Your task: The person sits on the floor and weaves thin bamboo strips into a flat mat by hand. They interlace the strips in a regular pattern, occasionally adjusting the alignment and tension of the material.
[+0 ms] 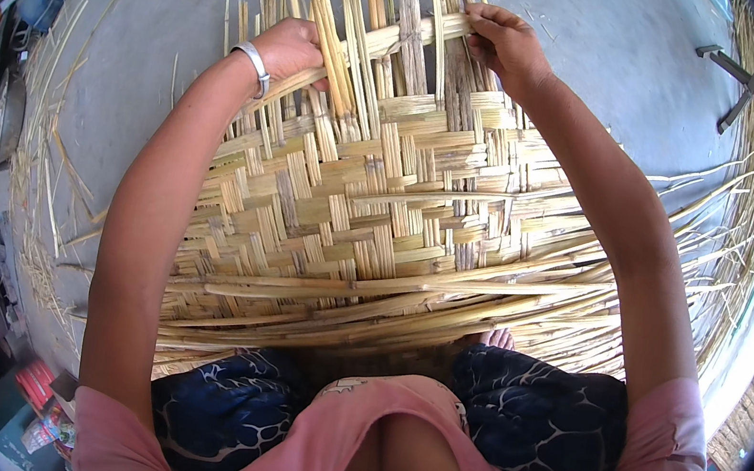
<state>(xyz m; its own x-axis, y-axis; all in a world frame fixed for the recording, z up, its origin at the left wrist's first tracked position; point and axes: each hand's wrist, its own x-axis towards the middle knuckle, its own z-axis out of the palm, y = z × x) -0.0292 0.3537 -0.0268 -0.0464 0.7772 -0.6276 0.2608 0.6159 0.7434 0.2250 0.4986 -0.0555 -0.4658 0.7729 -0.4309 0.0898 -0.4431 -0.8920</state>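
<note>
A woven mat of flattened reed strips (343, 202) lies on the floor before my knees. Along its far edge, upright strips (343, 28) stick out away from me. One flat crosswise strip (385, 42) runs between my hands, passing over some uprights and under others. My left hand (292, 52), with a silver bangle at the wrist, is closed around the strip's left part, beside a bundle of yellow uprights. At its right end, my right hand (505, 46) pinches the strip between thumb and fingers. Some fingers of the left hand are hidden.
Long loose reeds (407, 298) lie across the near part of the mat, fanning out to the right. A dark metal stand (749, 90) is on the grey floor (617, 38) at far right. More reeds (747, 239) line the right side; household clutter (34, 4) stands at left.
</note>
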